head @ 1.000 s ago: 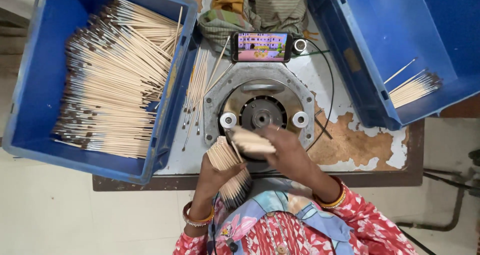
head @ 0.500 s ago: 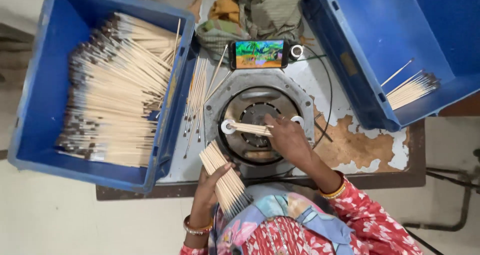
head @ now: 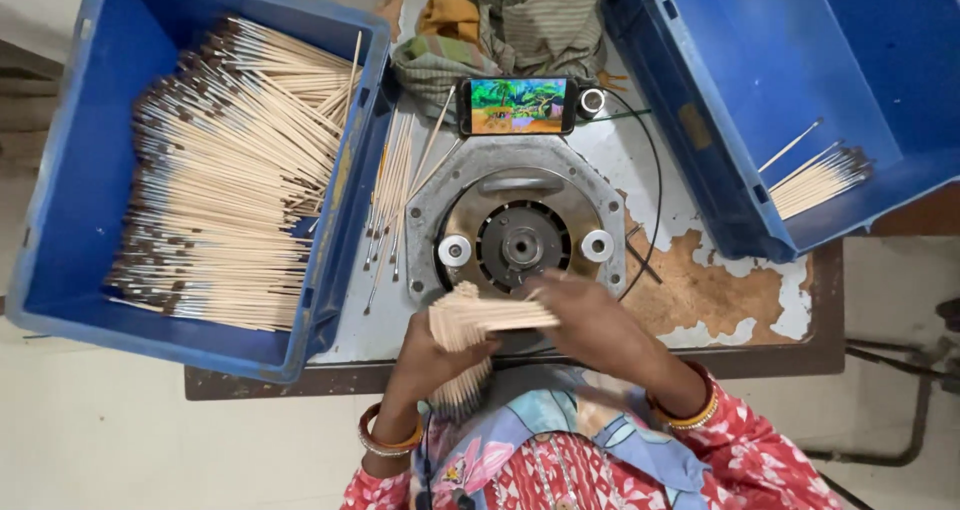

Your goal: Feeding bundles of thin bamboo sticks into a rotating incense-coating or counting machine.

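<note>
My left hand (head: pixel 432 355) is closed around a thick bundle of thin wooden sticks (head: pixel 470 345), gripping it about the middle. The sticks are pale, straight and all alike, packed tight. One end of the bundle points up and away from me and shows a rough cluster of cut tips; the other end hangs down toward my lap, where the tips look darker. My right hand (head: pixel 590 320) sits just beside the left, its fingers (head: pixel 545 295) pinched on a few of the same pale sticks, which lie crosswise over the top of the bundle. So both hands are together and both are clamped on sticks.

Just beyond my hands is a round metal machine plate (head: pixel 520 240) with a dark hub in the middle and a white roller on each side. A phone (head: pixel 518 106) with a bright screen stands at its far edge, and crumpled cloth (head: pixel 500 20) lies past that. A few loose sticks (head: pixel 395 195) lie on the table beyond my left hand. Farther left is a blue crate (head: pixel 60 170) heaped with dark-tipped sticks. Well off to my right, a second blue crate (head: pixel 760 60) holds only a small bunch.
</note>
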